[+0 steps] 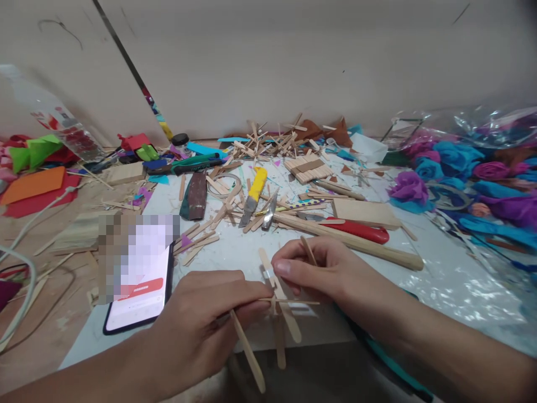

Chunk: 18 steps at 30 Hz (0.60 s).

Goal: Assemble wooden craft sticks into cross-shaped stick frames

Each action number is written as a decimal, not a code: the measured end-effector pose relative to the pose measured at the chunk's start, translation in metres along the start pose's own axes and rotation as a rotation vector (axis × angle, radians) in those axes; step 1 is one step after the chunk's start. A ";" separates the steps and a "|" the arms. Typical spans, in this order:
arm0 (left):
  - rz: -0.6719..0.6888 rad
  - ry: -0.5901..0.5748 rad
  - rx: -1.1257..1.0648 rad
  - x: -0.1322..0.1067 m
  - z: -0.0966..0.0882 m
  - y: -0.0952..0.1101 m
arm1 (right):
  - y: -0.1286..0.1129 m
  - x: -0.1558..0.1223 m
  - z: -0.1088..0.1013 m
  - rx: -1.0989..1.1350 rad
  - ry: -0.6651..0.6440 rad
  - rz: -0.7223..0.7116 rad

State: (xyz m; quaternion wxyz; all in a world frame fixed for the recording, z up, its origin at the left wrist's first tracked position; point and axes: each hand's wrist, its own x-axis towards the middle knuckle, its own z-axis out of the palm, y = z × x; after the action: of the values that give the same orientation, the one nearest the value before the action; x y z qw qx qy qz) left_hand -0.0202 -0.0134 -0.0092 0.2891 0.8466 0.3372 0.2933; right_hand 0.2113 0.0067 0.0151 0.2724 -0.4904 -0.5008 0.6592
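In front of me is a small structure of crossed wooden craft sticks (pixel 288 316), with a shiny patch near its upper end. My left hand (pixel 213 313) is closed around its left side, and one stick (pixel 249 354) sticks out below the fingers. Thumb and forefinger of my right hand (pixel 314 266) are pinched together at the upper part of the structure. Another thin stick (pixel 308 250) pokes up between the right hand's fingers. The fingertips hide where the sticks meet, so how they are joined cannot be seen.
A lit phone (pixel 142 280) lies left. Beyond the hands are a yellow box cutter (pixel 255 196), a wooden-handled hammer (pixel 348 240), a red-handled tool (pixel 361 229), a tape roll (pixel 229 184) and piled craft sticks (pixel 268 143). Crepe-paper flowers (pixel 453 159) are at right, a plastic bottle (pixel 69 123) at left.
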 end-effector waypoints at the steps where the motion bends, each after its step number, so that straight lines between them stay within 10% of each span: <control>1: 0.015 0.007 -0.009 0.001 0.000 0.001 | 0.000 0.000 0.001 0.028 -0.015 0.025; 18: -0.490 -0.030 -0.439 0.005 0.001 0.005 | -0.001 0.002 -0.002 0.050 -0.003 0.065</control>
State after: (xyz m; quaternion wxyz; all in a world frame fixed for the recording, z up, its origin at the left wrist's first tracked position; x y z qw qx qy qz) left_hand -0.0143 -0.0132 -0.0053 0.5316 0.6621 0.4552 0.2681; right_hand 0.2125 0.0095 0.0151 0.2623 -0.4985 -0.4681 0.6808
